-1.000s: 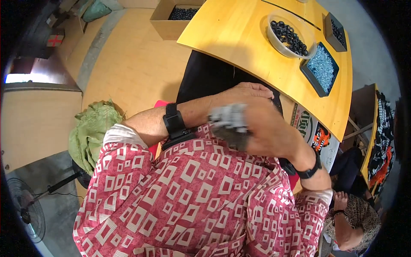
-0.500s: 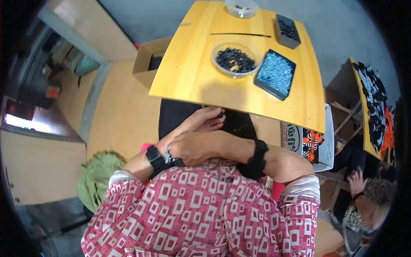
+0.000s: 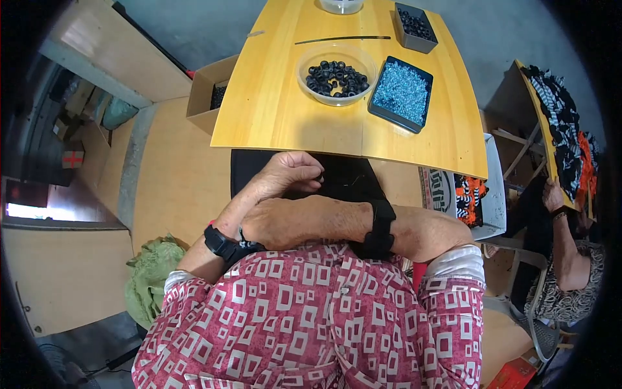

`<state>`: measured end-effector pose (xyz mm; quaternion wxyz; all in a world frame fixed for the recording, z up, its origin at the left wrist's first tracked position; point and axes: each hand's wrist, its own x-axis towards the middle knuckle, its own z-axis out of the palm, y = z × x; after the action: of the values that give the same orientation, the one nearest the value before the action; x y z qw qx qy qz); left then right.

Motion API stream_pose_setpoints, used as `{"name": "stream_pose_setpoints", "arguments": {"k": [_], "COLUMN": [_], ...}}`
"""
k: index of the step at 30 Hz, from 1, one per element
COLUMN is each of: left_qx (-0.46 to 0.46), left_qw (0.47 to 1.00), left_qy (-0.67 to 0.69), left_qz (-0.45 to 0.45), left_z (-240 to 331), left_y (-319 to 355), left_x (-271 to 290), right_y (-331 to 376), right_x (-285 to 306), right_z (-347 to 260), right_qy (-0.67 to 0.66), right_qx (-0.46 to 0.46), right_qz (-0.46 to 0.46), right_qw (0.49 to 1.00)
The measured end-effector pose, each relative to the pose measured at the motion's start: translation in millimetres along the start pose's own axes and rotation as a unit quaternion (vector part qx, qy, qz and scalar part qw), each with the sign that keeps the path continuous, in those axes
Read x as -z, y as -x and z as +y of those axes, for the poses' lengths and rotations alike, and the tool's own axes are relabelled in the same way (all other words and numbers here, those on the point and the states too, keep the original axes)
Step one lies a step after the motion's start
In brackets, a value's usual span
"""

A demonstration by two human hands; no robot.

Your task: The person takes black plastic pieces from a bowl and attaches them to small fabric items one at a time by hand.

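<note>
Pinching something small at fingertips, left hand (image 3: 288, 178) curls nearly closed over black cloth (image 3: 343, 185) on lap, just below table (image 3: 272, 110) edge; item too small to identify, so long axis and heading cannot tell. Right hand (image 3: 275, 223) crosses beneath left wrist, fingers hidden, grip cannot tell. Judgement: keep elbows tucked, work close to lap, steady left wrist on right. Bowl (image 3: 337, 74) of black rings, tray (image 3: 402, 94) of blue beads well apart, up on table.

Pretty basic workshop corner: yellow wooden table (image 3: 272, 110) at 12 o'clock on a tan floor (image 3: 175, 188), grey wall (image 3: 194, 26) behind it. Cardboard box (image 3: 208, 91) around 11, daylight coming in at 9 through an opening (image 3: 45, 211), wooden shelving (image 3: 116, 58) up at 10.
</note>
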<state>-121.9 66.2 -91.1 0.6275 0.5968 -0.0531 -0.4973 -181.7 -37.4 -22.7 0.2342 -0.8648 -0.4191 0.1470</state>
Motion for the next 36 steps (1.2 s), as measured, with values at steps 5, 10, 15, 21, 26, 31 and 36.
{"name": "stream_pose_setpoints", "arguments": {"k": [5, 10, 15, 21, 26, 31, 36], "left_qx": [-0.064, -0.155, -0.165, -0.177, -0.190, -0.206, -0.312], "left_qw": [0.998, 0.981, 0.973, 0.974, 0.972, 0.970, 0.940], "left_qy": [0.002, 0.118, 0.149, 0.108, 0.093, 0.093, 0.130], "left_qz": [0.023, 0.008, -0.059, -0.086, -0.103, -0.090, -0.053], "left_z": [14.9, 24.5, 41.9, 45.3, 42.1, 45.2, 68.9], "left_y": [4.0, 13.9, 31.8, 33.1, 33.2, 35.6, 48.5], "left_x": [2.6, -6.6, -30.8, -41.4, -42.1, -35.0, -2.6], "right_y": [2.6, 63.9, 119.5, 124.1, 121.8, 130.8, 152.5], "right_x": [3.4, 16.2, 12.0, 9.8, 5.9, -1.3, 10.8], "right_z": [-3.7, 9.6, 16.7, 9.7, 11.9, 40.0, 56.9], "right_qy": [-0.001, -0.307, -0.383, -0.377, -0.364, -0.272, -0.144], "right_qx": [-0.021, -0.022, -0.180, -0.182, -0.169, -0.093, -0.269], "right_qz": [-0.095, 0.279, 0.481, 0.515, 0.521, 0.551, 0.504], "right_qw": [0.995, 0.910, 0.768, 0.748, 0.753, 0.783, 0.808]}}
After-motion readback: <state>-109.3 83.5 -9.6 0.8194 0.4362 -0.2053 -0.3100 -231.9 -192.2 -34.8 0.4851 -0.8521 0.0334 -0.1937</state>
